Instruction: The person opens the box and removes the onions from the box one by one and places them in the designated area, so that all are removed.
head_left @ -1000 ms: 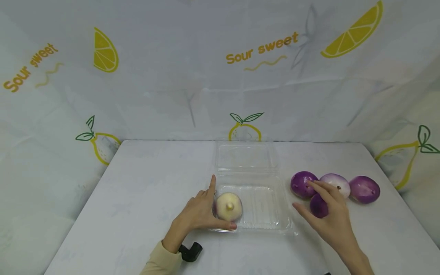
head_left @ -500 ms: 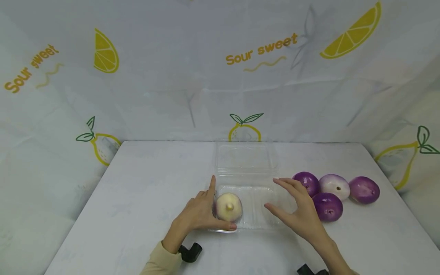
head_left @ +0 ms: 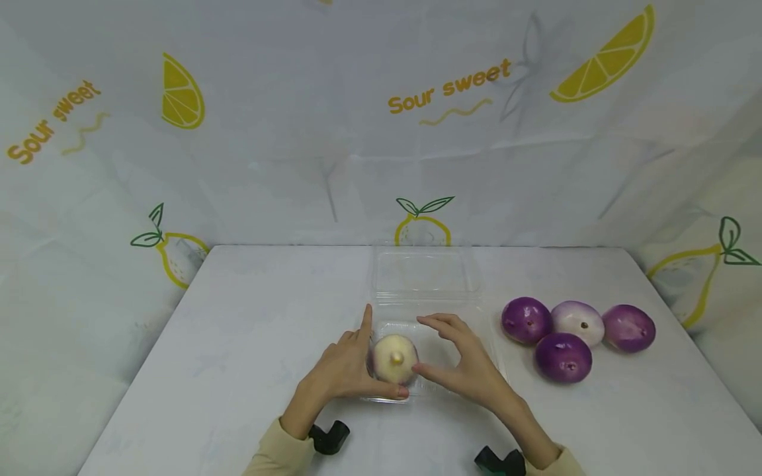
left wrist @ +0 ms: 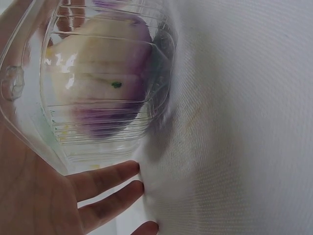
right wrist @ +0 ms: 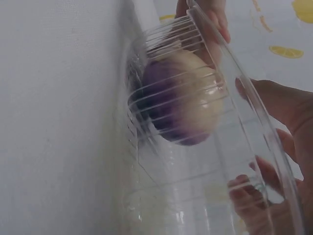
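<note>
A round, glossy purple-and-white vegetable (head_left: 395,357), pale with a short nub on top, sits at the left end of a clear plastic clamshell box (head_left: 440,390). The box's lid (head_left: 423,272) lies folded back behind it. My left hand (head_left: 348,367) rests around the box's left front corner, its index finger and thumb straight along the sides. Over the box, my right hand (head_left: 467,370) holds nothing, with thumb and fingers spread apart. Its thumb tip reaches the vegetable's right edge in the head view. The right wrist view shows the same vegetable (right wrist: 183,100) through the ribbed wall.
Several similar purple vegetables stand in a group to the right of the box: a dark one (head_left: 526,320), a paler one (head_left: 579,324), one at the far right (head_left: 629,328) and one in front (head_left: 563,357). The white table (head_left: 226,344) meets a lemon-printed backdrop (head_left: 268,165).
My right hand has moved left, away from the purple vegetables on the right and over the box beside the vegetable inside. My left hand has stayed at the box's corner.
</note>
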`<state>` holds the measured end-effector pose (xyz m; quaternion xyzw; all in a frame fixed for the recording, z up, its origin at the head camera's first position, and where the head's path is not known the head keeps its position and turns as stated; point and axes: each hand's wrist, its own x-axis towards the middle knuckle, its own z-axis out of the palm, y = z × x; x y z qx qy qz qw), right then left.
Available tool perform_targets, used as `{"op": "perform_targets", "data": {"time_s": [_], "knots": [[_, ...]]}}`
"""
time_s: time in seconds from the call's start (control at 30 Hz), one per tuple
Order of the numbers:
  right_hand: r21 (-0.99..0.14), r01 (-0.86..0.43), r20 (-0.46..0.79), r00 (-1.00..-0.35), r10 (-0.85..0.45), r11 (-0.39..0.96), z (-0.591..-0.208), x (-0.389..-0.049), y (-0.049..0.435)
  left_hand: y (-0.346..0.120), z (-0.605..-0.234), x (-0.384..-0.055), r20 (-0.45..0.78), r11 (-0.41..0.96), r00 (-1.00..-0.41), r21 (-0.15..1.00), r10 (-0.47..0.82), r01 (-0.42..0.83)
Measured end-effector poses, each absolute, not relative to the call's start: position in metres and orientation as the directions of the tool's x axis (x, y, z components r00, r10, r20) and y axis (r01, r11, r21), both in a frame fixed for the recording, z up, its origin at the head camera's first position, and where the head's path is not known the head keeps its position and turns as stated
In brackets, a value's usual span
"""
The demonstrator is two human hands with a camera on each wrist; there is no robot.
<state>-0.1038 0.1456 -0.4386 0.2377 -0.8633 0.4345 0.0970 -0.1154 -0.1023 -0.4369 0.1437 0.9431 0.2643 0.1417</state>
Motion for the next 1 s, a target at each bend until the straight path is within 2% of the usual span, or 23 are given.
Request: {"op": "perform_targets", "data": {"time_s": [0.27,1.0], "knots": [[-0.742,-0.482,0.298,-0.86,-0.414,0.467,-0.446,-0.108,0.132,-0.101,-0.437,-0.116,-0.197,0.819,-0.912,0.535,0.36,0.208],[-0.742,-0.516,0.242,-0.801,-0.548,0.427,-0.455,-0.114,0.129,-0.101,-0.437,-0.116,-0.173,0.807,-0.913,0.547,0.369,0.222]]}}
